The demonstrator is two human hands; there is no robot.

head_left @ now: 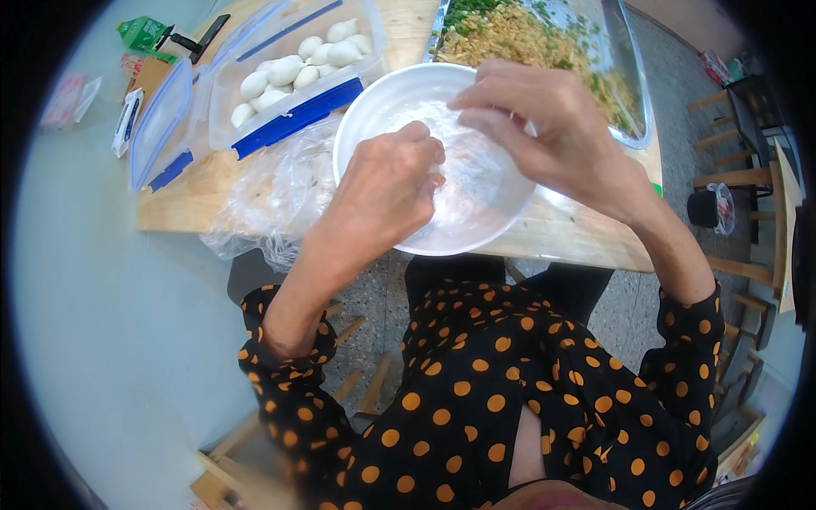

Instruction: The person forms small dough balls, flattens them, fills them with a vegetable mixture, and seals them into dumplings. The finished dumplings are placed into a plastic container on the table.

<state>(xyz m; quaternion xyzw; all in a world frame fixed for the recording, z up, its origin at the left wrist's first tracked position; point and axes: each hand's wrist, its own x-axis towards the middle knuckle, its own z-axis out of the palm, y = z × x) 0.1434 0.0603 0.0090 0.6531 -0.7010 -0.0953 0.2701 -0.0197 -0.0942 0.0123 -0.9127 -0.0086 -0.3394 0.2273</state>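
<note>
Left fingers (418,164) curl in, any hold hidden; right fingers (514,92) part slightly, partly hiding the white bowl (444,244); a food tray (614,41) sits beyond.

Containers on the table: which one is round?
The white bowl, under the left hand and right hand; the clear box and metal tray are rectangular.

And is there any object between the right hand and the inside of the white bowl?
Nothing visible stands in the way: the right hand reaches over the right rim of the white bowl, fingertips above the inside. The left hand is to the left, not between.
</note>
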